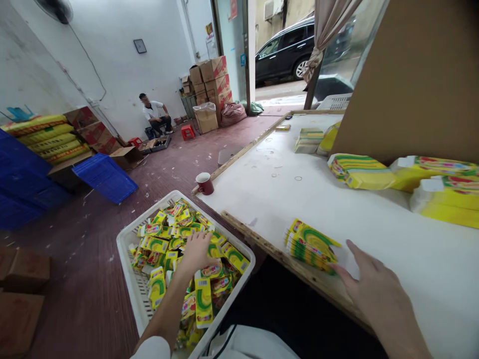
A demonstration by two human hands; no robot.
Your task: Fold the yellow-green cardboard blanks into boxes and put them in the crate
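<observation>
My left hand (196,251) reaches down into a white plastic crate (129,238) full of loose yellow-green packets (166,244); its fingers curl over the packets, and what they hold is hidden. My right hand (374,289) lies on the white table (307,194) with fingers stretched out, its tips touching a small stack of the same yellow-green packets (312,245) near the table's wooden front edge.
A dark red mug (204,183) stands at the table's left corner. Bundled packet stacks (359,171) and a large cardboard sheet (422,75) are at the right. Blue crates (105,177), cartons and a seated person (156,114) are across the floor.
</observation>
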